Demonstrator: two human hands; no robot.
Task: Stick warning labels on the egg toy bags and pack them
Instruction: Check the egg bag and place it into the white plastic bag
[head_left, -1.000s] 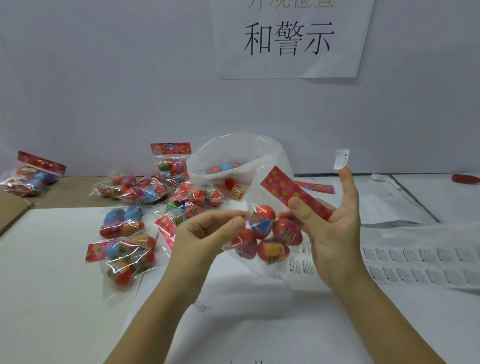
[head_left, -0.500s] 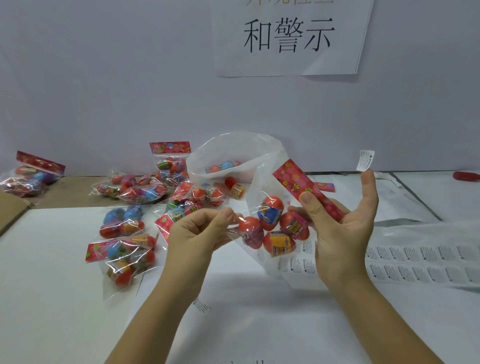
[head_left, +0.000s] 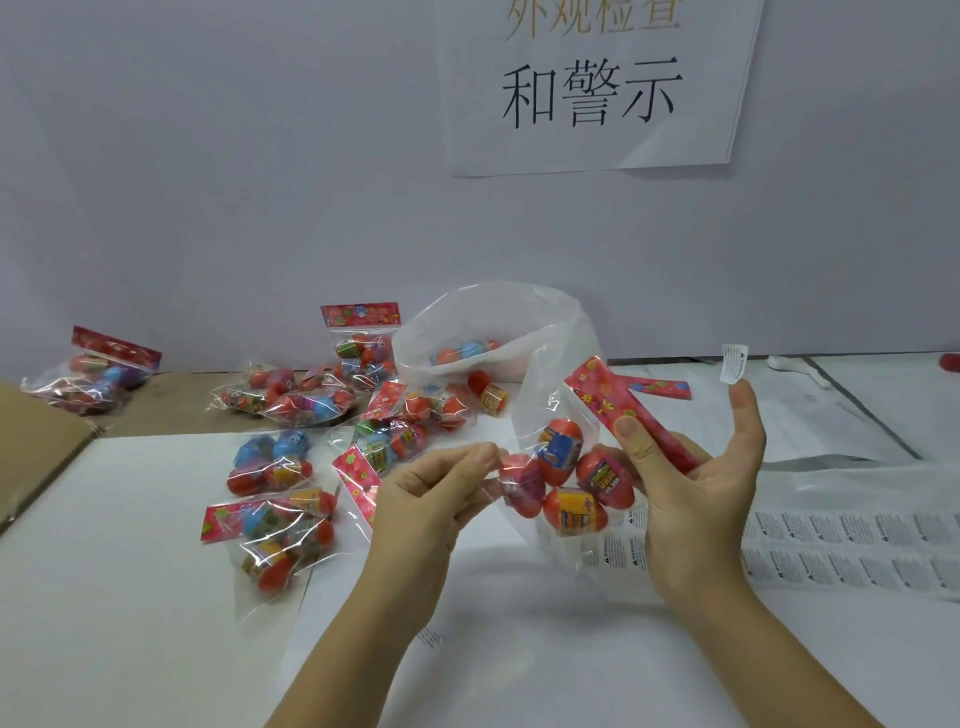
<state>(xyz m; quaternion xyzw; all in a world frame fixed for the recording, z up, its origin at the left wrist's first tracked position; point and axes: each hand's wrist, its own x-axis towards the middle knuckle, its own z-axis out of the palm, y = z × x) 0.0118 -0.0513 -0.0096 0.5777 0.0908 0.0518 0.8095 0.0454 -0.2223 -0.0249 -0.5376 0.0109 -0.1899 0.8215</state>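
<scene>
Since 1 second ago the right hand (head_left: 696, 499) has swung rightward, tilting the egg toy bag (head_left: 566, 483) at frame centre. Its thumb clamps the red header card (head_left: 613, 405) against the fingers, while 1 raised fingertip carries the warning label (head_left: 734, 364), probably stuck there to keep it ready. The left hand (head_left: 426, 499), apart from the right, pinches the bag's lower-left corner, seemingly stretching the film flat for sticking. The label sheet (head_left: 857, 551) lies at right.
</scene>
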